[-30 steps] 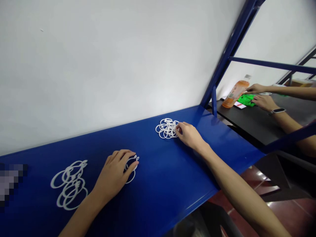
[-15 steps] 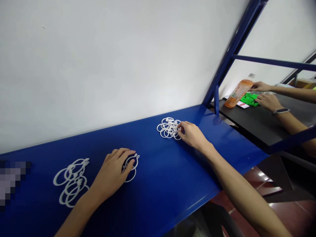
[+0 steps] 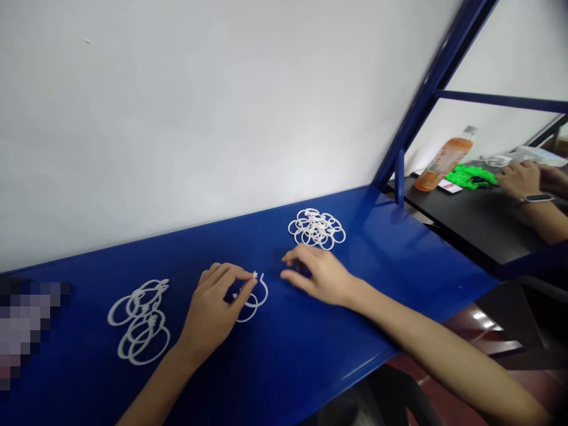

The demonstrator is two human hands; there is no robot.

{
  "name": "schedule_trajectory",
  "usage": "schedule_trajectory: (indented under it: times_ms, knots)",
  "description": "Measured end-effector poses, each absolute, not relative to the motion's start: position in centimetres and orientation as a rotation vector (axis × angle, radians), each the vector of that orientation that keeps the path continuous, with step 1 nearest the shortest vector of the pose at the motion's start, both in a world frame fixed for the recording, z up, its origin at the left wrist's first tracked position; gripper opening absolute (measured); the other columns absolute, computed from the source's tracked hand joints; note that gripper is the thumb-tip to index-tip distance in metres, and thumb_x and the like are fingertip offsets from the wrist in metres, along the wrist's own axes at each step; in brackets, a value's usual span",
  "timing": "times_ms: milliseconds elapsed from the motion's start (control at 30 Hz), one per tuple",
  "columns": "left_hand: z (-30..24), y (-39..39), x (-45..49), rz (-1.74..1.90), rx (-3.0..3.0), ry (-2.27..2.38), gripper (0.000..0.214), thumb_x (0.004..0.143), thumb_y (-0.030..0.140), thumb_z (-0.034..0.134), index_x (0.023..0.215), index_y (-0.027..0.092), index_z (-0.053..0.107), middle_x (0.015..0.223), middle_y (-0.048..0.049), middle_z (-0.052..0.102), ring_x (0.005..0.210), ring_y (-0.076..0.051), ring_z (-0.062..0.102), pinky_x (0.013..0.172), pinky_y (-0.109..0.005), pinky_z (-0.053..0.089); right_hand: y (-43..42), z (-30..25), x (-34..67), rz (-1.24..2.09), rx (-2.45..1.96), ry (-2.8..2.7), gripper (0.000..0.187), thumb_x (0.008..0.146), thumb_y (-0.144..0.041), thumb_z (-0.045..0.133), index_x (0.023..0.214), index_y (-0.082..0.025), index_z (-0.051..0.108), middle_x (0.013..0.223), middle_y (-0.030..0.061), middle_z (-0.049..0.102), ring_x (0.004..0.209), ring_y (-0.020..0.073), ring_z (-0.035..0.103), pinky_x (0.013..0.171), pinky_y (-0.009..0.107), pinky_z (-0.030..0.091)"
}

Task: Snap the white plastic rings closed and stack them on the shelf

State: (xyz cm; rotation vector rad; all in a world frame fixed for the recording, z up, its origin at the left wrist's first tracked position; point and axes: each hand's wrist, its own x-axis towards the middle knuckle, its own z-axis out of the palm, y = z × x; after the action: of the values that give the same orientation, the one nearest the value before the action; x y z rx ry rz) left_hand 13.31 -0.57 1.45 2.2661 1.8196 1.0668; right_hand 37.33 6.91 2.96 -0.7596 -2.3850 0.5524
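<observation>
My left hand [image 3: 213, 310] rests on the blue shelf [image 3: 284, 349], its fingers pinched on a large white ring [image 3: 254, 294] whose clasp end stands open. Just to the right of that ring, my right hand [image 3: 317, 273] hovers low over the shelf. Its thumb and forefinger are curled toward each other, and I cannot make out whether anything small sits between them. Behind it lies a pile of small white rings [image 3: 316, 228]. A chain of large linked white rings [image 3: 141, 320] lies to the left of my left hand.
A white wall runs behind the shelf. A blue upright post [image 3: 426, 94] stands at the shelf's right end. Beyond it, another person's hands [image 3: 523, 177] work at a black table [image 3: 470, 219] with green parts [image 3: 468, 176] and an orange drink bottle [image 3: 445, 160].
My right hand has left the pile of small rings and moved left and nearer, close to the left hand. The left hand has raised the large ring's open end.
</observation>
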Motion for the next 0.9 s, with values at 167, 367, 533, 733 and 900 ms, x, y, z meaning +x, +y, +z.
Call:
schedule_trajectory:
  times_ms: [167,367,533,733,900]
  knots:
    - [2.0,-1.3,14.7,1.177,2.192,1.677,0.015,0.09,0.035,0.062,0.079,0.024,0.064,0.083,0.0009,0.069,0.083,-0.017,0.062,0.083,-0.034,0.047,4.9,1.5,35.3,0.851,-0.666,-2.307,0.012,0.098,-0.032,0.057,0.1,-0.02,0.057,0.084,0.0014,0.066,0.072,0.0133,0.064,0.065,0.025,0.052]
    - [2.3,-1.3,14.5,1.069,1.982,1.658,0.022,0.089,0.044,0.061,0.08,0.024,0.065,0.078,0.0019,0.068,0.075,-0.015,0.062,0.074,-0.03,0.05,5.2,1.7,35.6,0.815,-0.492,-2.26,0.005,0.098,-0.022,0.054,0.098,-0.018,0.058,0.089,0.0038,0.063,0.075,0.013,0.06,0.068,0.026,0.053]
    - [1.8,-1.3,14.4,1.09,1.986,1.662,0.01,0.086,0.031,0.061,0.079,0.025,0.067,0.078,0.003,0.068,0.074,-0.015,0.062,0.071,-0.029,0.048,4.7,1.9,35.6,0.765,-0.33,-2.35,0.017,0.104,-0.022,0.046,0.1,-0.017,0.061,0.095,0.0073,0.064,0.087,0.0152,0.062,0.076,0.028,0.055]
    - [1.3,-1.5,14.7,1.101,2.19,1.551,0.023,0.088,0.016,0.057,0.068,0.025,0.063,0.073,0.0047,0.068,0.076,-0.015,0.059,0.074,-0.03,0.044,4.5,1.8,36.1,0.57,-0.253,-2.486,0.022,0.104,-0.018,0.041,0.104,-0.013,0.063,0.098,0.0109,0.066,0.091,0.0172,0.061,0.082,0.029,0.054]
    - [1.5,-1.4,15.0,1.155,2.317,1.454,0.027,0.092,0.015,0.056,0.067,0.023,0.061,0.07,0.0052,0.068,0.074,-0.014,0.058,0.073,-0.029,0.042,4.8,1.3,36.4,0.448,-0.18,-2.532,0.022,0.1,-0.008,0.04,0.107,-0.012,0.061,0.102,0.0119,0.065,0.093,0.018,0.058,0.083,0.03,0.053]
